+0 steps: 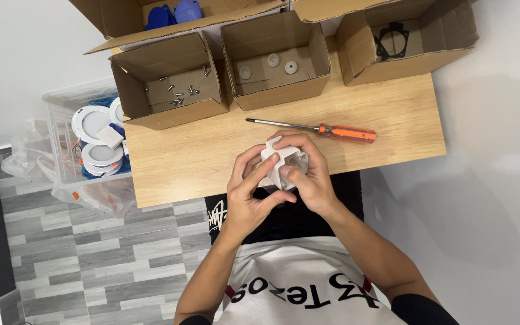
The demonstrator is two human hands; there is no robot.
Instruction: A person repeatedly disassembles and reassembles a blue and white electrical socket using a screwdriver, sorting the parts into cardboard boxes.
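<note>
Both hands hold a small white plastic housing (pixel 281 161) over the near edge of the wooden table (pixel 212 150). My left hand (pixel 249 192) wraps its left side, with the thumb pressed across the front. My right hand (pixel 308 171) cups its right side and top, thumb on the part's lower face. An orange-handled screwdriver (pixel 317 129) lies on the table just beyond the hands, tip pointing left.
Cardboard boxes line the table's far edge: one with loose screws (pixel 176 90), one with white washers (pixel 272 60), one with a black gasket (pixel 392 41), one with blue parts (pixel 173 13). A clear plastic bin (pixel 61 144) of round white lamps stands on the floor at left.
</note>
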